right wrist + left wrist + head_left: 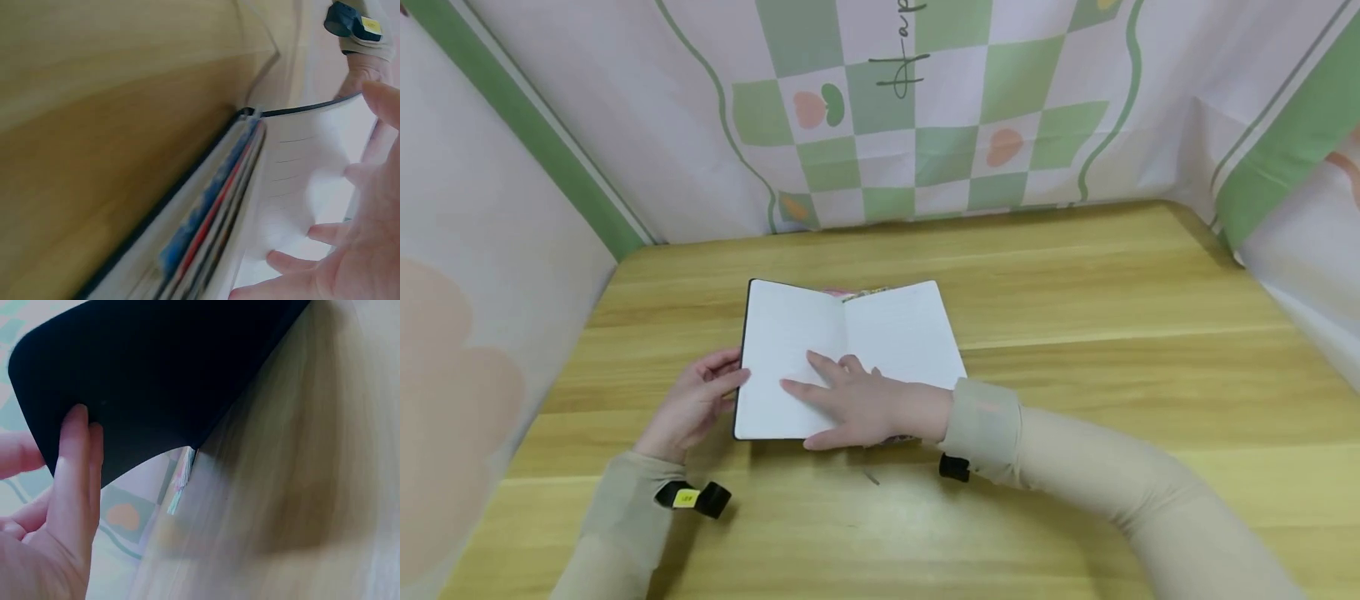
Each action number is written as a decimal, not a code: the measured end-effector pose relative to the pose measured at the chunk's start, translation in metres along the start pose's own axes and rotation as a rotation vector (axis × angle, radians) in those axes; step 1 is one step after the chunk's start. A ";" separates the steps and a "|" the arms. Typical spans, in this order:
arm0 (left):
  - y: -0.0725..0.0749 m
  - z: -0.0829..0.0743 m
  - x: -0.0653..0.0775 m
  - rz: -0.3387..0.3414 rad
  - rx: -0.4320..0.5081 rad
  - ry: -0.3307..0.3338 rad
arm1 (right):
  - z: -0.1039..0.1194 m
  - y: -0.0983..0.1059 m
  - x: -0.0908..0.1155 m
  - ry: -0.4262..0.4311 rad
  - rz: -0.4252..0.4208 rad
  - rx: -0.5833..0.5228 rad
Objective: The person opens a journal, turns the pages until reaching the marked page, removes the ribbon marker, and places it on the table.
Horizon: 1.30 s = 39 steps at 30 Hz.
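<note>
Black notebook (pixel 790 325) open on table (pixel 1097 308); white pages (pixel 898 329), left cover (pixel 144 369) raised.

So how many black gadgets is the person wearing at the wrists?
2. The left gadget, with a yellow label, sits at the left cuff; the right gadget shows below the right cuff, partly hidden by it.

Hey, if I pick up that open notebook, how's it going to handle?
The notebook will probably flex somewhat, since its black cover looks bowed in the grip of the left hand. Colourful sheets show between its pages, so tipping it might let them slide out.
</note>
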State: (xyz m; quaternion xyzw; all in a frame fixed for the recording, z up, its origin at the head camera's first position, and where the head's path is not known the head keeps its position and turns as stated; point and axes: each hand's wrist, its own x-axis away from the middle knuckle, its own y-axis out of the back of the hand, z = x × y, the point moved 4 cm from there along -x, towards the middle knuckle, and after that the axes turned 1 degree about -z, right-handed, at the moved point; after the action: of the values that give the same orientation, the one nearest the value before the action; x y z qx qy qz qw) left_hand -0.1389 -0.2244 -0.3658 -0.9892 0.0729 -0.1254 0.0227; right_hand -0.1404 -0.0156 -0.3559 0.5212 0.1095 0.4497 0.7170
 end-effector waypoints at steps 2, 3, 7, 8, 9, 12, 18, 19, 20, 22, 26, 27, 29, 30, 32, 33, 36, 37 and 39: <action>0.002 0.001 0.000 -0.003 -0.010 0.006 | 0.001 0.001 0.000 -0.007 0.010 0.003; 0.002 0.002 0.000 -0.001 -0.013 0.007 | 0.002 0.001 0.000 -0.009 0.014 0.006; 0.002 0.003 0.001 0.002 -0.006 0.004 | 0.002 0.002 0.001 -0.004 0.019 0.010; 0.002 0.003 0.001 0.000 -0.003 0.005 | 0.002 0.002 0.001 0.000 0.019 0.007; 0.002 0.003 0.001 -0.002 -0.001 0.008 | 0.001 0.002 0.001 0.004 0.018 0.001; 0.000 0.003 0.000 -0.013 -0.008 0.013 | -0.003 0.005 0.003 0.011 0.003 -0.036; -0.003 0.001 -0.002 -0.032 -0.056 0.019 | -0.016 0.021 0.011 -0.004 -0.047 -0.087; -0.004 0.001 -0.002 -0.034 -0.061 0.018 | -0.019 0.025 0.012 -0.006 -0.061 -0.079; -0.004 0.000 -0.002 -0.033 -0.065 0.017 | -0.022 0.029 0.014 -0.009 -0.079 -0.069; -0.005 -0.001 -0.002 -0.033 -0.064 0.016 | -0.029 0.038 0.016 -0.010 -0.130 -0.052; -0.006 -0.003 -0.001 -0.030 -0.060 0.010 | -0.046 0.054 0.017 -0.021 -0.237 -0.018; -0.007 -0.003 -0.001 -0.030 -0.059 0.008 | -0.051 0.057 0.017 -0.028 -0.258 -0.012; -0.008 -0.004 0.000 -0.030 -0.053 0.004 | -0.063 0.062 0.016 -0.051 -0.287 -0.003; -0.009 -0.005 0.000 -0.029 -0.047 0.002 | -0.069 0.064 0.015 -0.064 -0.295 0.000; -0.010 -0.005 0.000 -0.027 -0.038 -0.001 | -0.081 0.068 0.014 -0.097 -0.299 0.011; -0.010 -0.006 0.000 -0.027 -0.034 -0.003 | -0.087 0.070 0.013 -0.112 -0.301 0.015; -0.012 -0.006 0.001 -0.028 -0.026 -0.003 | -0.104 0.076 0.012 -0.148 -0.301 0.018; -0.012 -0.006 0.001 -0.029 -0.025 -0.002 | -0.109 0.077 0.011 -0.159 -0.296 0.021; -0.013 -0.006 0.001 -0.033 -0.023 0.000 | -0.118 0.079 0.011 -0.177 -0.283 0.028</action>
State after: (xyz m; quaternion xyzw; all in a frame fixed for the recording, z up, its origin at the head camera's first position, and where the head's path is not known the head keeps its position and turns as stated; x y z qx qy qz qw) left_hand -0.1383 -0.2121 -0.3587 -0.9904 0.0581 -0.1252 0.0094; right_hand -0.2501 0.0735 -0.3365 0.5479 0.1245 0.2950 0.7728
